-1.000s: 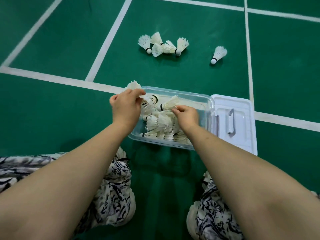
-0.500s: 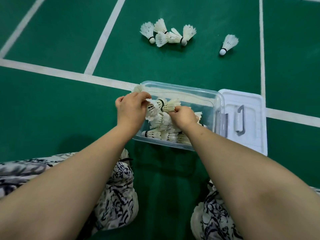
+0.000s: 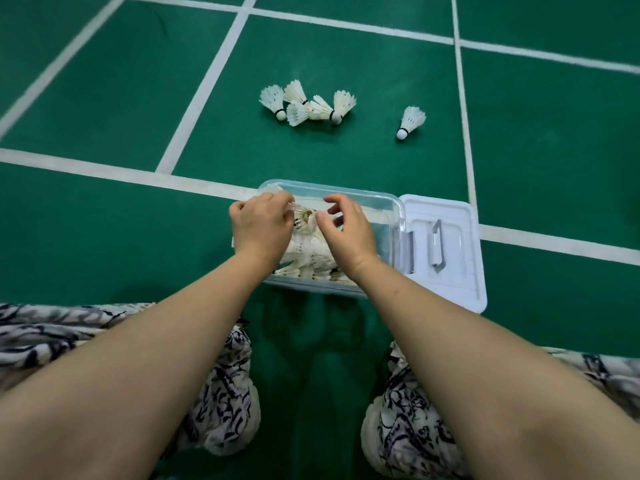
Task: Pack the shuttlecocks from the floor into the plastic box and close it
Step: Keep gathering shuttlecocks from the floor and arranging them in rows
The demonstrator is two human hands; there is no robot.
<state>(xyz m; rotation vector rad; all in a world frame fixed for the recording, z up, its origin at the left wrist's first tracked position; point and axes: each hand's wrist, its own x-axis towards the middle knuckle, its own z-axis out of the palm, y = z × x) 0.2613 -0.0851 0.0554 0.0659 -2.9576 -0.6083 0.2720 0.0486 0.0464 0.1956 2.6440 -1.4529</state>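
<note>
A green court floor crossed by white lines fills the view. The person's patterned trouser legs frame the bottom edge, knees apart. Just beyond them the clear plastic box sits open on the floor, with its white lid lying flat beside it on the right, touching its side, handle up. Inside the box lies a heap of white shuttlecocks. The left hand is over the box's left end, fingers pinched on the feathers of one shuttlecock at the top of the heap. The right hand hovers over the middle of the box, fingers curled and spread, gripping nothing. Farther out on the floor, a cluster of five shuttlecocks lies touching one another, and a single shuttlecock lies well apart to their right.
</note>
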